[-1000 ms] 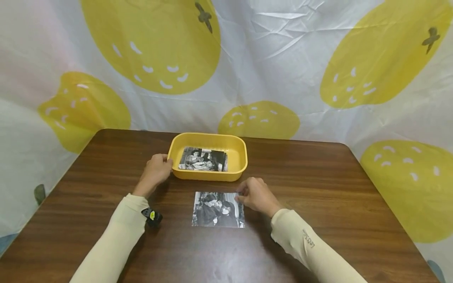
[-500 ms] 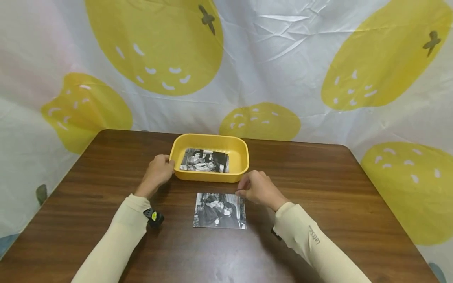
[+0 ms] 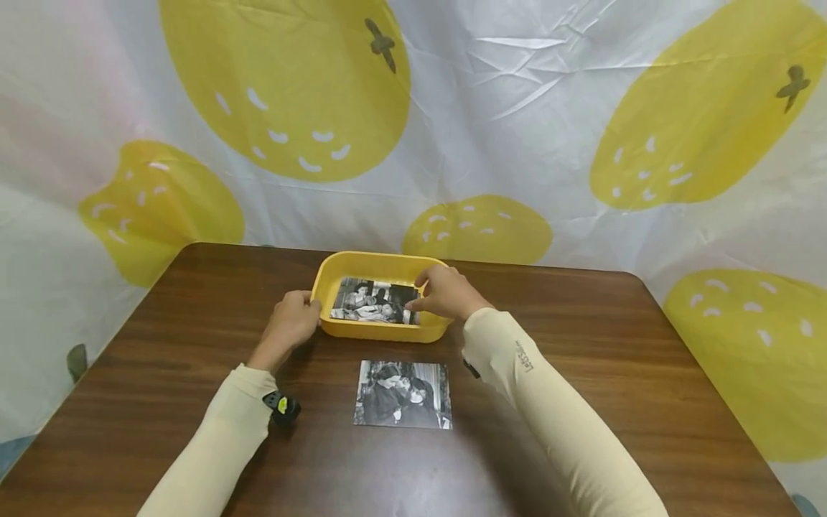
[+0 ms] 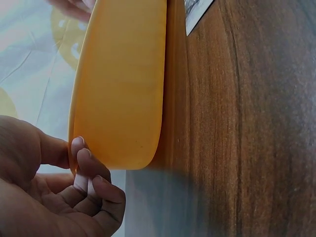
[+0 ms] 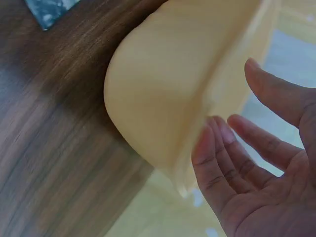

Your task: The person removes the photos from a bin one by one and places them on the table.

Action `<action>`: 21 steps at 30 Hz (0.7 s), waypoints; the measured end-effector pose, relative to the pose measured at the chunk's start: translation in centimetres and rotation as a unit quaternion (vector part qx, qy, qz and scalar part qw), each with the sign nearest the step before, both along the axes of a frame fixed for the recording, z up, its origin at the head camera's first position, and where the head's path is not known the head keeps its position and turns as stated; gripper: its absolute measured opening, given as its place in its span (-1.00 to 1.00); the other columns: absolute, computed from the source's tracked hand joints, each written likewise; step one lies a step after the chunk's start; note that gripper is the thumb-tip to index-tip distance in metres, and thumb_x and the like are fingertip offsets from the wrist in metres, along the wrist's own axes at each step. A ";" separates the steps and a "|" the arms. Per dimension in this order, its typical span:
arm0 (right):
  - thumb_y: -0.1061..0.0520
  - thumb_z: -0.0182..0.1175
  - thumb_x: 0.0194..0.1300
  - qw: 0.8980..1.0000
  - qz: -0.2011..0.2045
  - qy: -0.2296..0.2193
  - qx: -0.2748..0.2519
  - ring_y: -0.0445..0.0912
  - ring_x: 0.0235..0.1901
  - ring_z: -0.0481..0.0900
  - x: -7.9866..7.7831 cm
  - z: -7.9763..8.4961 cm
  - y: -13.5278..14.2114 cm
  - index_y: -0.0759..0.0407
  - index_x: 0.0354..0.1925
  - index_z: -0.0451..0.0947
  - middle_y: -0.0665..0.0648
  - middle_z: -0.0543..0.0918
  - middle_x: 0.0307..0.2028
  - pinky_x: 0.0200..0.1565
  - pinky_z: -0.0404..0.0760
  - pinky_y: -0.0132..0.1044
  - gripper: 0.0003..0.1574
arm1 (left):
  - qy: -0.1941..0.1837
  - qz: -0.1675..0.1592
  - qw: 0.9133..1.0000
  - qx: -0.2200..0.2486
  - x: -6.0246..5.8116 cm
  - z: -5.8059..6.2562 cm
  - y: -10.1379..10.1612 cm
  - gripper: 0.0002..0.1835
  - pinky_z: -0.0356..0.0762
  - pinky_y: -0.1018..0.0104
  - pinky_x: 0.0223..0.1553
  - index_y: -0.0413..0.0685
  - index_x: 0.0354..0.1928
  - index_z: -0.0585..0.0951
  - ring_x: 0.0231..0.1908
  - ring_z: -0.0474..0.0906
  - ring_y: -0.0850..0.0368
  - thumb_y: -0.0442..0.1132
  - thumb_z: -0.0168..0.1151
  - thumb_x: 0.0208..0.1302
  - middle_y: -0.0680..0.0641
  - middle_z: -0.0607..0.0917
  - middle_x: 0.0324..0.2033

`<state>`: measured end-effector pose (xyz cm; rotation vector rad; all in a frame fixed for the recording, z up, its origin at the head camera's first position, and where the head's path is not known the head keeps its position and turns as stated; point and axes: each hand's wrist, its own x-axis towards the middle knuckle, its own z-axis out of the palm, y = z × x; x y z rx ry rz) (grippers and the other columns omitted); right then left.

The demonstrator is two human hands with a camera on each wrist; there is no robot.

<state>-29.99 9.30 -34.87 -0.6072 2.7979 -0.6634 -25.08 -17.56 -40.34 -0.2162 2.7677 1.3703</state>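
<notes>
A yellow plastic basket stands at the back of the table, with a small stack of black-and-white photos inside it. My left hand pinches the rim at its left end; the left wrist view shows the thumb and fingers on either side of the wall. Over the basket's right end reaches my right hand, its fingertips near the stack's right edge. In the right wrist view its thumb and fingers are spread apart with nothing between them. Another black-and-white photo lies flat on the table in front of the basket.
Brown wood-grain table surrounds the basket and the photo. Behind it hangs a white cloth printed with yellow fruit. A black wrist strap sits at my left sleeve.
My right hand has let go of the table photo's upper right corner and moved up and left over the basket. The left hand keeps hold of the rim.
</notes>
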 end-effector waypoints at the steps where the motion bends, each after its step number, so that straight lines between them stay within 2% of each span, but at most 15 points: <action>1: 0.00 0.45 0.25 1.000 0.002 0.001 0.009 0.16 0.11 0.59 -0.4 -0.3 -0.5 0.41 0.18 0.55 0.31 0.66 0.07 0.16 0.52 -0.01 -0.31 | 0.002 0.000 1.000 0.003 0.0 -0.1 0.0 -0.61 0.32 0.27 -0.43 -0.30 0.12 0.58 -0.47 0.41 0.08 -0.23 -0.14 0.50 -0.10 0.63 -0.45; 5: -0.03 0.51 0.17 0.999 -0.002 0.011 0.045 0.18 0.11 0.58 -1.8 -1.8 -2.1 0.48 0.12 0.54 0.35 0.64 0.07 0.17 0.51 -0.03 -0.24 | 0.006 0.003 1.000 0.010 0.1 -0.1 0.0 -0.61 0.31 0.28 -0.45 -0.32 0.11 0.58 -0.48 0.40 0.09 -0.24 -0.14 0.50 -0.06 0.61 -0.48; 11: -0.15 0.58 0.02 0.997 -0.047 0.000 0.068 0.09 -0.16 0.59 -2.6 -3.7 -3.4 0.31 -0.17 0.59 0.24 0.66 -0.20 0.01 0.56 -0.07 -0.34 | 0.011 0.006 1.000 0.014 0.1 -0.2 0.1 -0.61 0.29 0.29 -0.47 -0.33 0.09 0.59 -0.51 0.38 0.11 -0.24 -0.14 0.49 -0.05 0.59 -0.49; 17: -0.21 0.63 -0.12 0.993 -0.093 -0.007 0.075 0.14 0.03 0.51 -3.1 -5.1 -3.7 0.30 -0.06 0.57 0.31 0.53 0.05 0.14 0.51 -0.02 -0.16 | 0.015 0.010 1.000 0.009 0.1 -0.3 0.1 -0.61 0.31 0.27 -0.45 -0.29 0.08 0.61 -0.49 0.40 0.09 -0.24 -0.12 0.47 -0.03 0.61 -0.51; 21: -0.19 0.66 -0.18 0.992 -0.110 0.004 0.057 0.19 0.08 0.49 -3.3 -5.8 -3.7 0.33 0.06 0.51 0.34 0.49 0.10 0.17 0.48 0.03 -0.02 | 0.011 0.014 1.000 0.010 0.1 -0.3 0.0 -0.60 0.32 0.27 -0.42 -0.28 0.12 0.60 -0.47 0.42 0.09 -0.24 -0.12 0.48 -0.03 0.62 -0.50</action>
